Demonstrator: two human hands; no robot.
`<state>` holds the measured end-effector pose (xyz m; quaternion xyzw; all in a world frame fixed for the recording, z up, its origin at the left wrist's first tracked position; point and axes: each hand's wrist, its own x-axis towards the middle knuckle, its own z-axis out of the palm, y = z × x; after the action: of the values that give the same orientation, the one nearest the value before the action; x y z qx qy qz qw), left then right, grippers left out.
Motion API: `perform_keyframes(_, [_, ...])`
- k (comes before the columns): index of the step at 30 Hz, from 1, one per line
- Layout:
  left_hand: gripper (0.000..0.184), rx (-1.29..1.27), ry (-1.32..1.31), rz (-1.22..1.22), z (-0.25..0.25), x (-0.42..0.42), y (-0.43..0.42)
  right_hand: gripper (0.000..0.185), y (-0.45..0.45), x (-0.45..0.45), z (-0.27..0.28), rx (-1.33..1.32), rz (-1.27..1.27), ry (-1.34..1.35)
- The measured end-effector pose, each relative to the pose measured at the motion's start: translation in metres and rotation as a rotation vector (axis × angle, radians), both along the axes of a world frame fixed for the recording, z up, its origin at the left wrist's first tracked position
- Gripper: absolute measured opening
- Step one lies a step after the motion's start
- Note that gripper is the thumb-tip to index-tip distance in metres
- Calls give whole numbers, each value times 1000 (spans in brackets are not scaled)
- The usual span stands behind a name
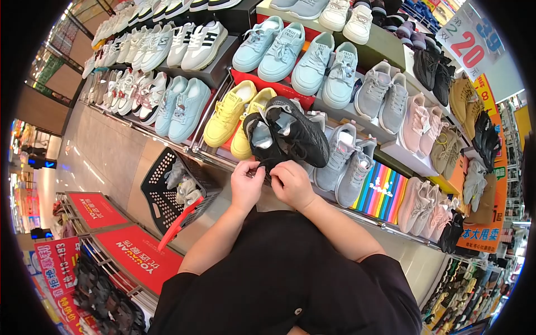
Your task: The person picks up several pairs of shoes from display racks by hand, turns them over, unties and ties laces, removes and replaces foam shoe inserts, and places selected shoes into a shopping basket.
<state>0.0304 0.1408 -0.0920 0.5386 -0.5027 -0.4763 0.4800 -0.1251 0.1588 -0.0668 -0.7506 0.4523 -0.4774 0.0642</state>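
A pair of black shoes (297, 133) rests at the front of the shoe display, partly over a yellow pair (229, 114). My left hand (248, 183) is at the toe of the left black shoe, its fingers pinched together. Beside it my right hand (290, 183) has its fingers curled close to the same shoes. Whatever lies between the fingertips of either hand is too small to make out. Grey shoes (336, 156) stand just right of the black pair, and light blue shoes (279, 50) are behind.
A black basket (162, 192) with a red handle (180, 223) stands at the left, holding grey and white items. Red sign panels (137, 251) border the lower left. The metal display rail (218, 162) runs in front of the shoes. A price sign (474, 47) hangs at the upper right.
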Motion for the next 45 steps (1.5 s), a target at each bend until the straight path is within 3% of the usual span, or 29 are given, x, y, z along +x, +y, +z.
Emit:
perform_keyframes(2, [12,-31,-13,-37,1,1,1,11,4,2,-9,166,32,-82])
perform_keyframes(9, [10,-210,-177,-132,9,4,1,12,-2,6,-15,194,0,-162])
perform_keyframes(18, [14,-197,-359,-304,14,15,-11,11,1,7,-23,227,-62,-172])
perform_keyframes(21, [12,-78,-288,-352,23,15,-15,12,2,5,-23,251,-74,-160])
perform_keyframes(30, [10,-241,-415,-400,16,13,-21,16,-2,5,-16,185,-118,-51])
perform_keyframes(37, [10,-152,-340,-323,18,4,-14,12,-5,8,-17,182,-178,-91])
perform_keyframes(40, [10,-97,-249,-209,5,-1,-15,11,-1,8,-17,155,-181,-138])
perform_keyframes(42, [12,-50,-172,-181,8,-7,-10,13,2,9,-16,455,-195,-406])
perform_keyframes(44, [16,-51,-240,-151,5,-7,-9,13,1,9,-30,551,-170,-523])
perform_keyframes(45, [21,101,-194,-210,8,-4,-9,14,0,8,-30,646,-147,-642])
